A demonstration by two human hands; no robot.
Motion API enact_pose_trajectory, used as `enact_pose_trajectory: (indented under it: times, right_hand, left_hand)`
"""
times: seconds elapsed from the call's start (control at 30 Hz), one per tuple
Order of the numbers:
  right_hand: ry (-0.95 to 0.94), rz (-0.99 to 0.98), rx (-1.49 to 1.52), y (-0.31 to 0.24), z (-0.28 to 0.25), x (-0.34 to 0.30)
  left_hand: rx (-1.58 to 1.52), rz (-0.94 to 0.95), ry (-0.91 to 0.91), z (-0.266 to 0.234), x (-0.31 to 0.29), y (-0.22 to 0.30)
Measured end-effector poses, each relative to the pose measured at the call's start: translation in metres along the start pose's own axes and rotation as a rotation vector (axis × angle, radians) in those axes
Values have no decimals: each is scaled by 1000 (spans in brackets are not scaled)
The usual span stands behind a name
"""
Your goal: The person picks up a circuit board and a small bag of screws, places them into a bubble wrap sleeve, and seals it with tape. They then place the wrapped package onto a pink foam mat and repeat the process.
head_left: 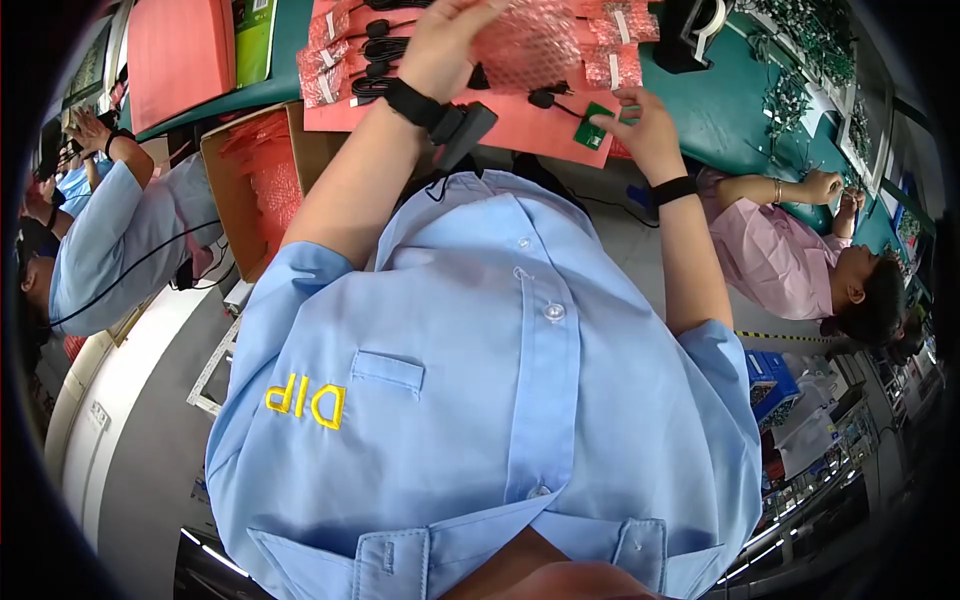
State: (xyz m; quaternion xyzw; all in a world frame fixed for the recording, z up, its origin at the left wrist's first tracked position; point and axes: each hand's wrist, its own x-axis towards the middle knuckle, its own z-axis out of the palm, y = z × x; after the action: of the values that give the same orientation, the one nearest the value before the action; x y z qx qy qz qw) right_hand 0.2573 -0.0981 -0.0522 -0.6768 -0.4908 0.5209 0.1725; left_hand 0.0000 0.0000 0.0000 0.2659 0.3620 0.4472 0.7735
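Observation:
My left hand point(447, 45) is at the top of the view, its fingers closed on the edge of a clear pinkish bubble-wrap bag point(527, 48). To the right, my right hand point(648, 136) pinches a small green circuit board point(592, 130) between thumb and fingers, low over the pink foam sheet point(480, 135). A short black lead with a dark plug-like end point(545, 97) runs from the board toward the bag. Whether the bag holds anything cannot be made out.
Bubble-wrapped packs point(322, 75) and coiled black cables point(380, 65) lie along the foam sheet. A cardboard box point(228, 190) with pink bubble wrap stands left. A black tape dispenser point(690, 40) is at the right. Co-workers sit on both sides, one in a pink shirt point(775, 255).

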Motion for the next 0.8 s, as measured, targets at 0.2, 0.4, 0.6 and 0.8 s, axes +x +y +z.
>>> enact_pose_trajectory:
  times: [0.2,0.4,0.6,0.8]
  right_hand:
    - [382,-362,-722,32,21,-6]
    - [124,-232,-287,-11,-19,10]
    - [150,-274,424,-111,-47,18]
    - [101,-147,305,-51,-40,2]
  left_hand:
    - [-269,-52,1,-10,-8,41]
    - [365,-195,-317,22,-27,9]
    - [789,-471,-598,45,-17,-115]
    - [-452,-738,-157,23,0,-126]
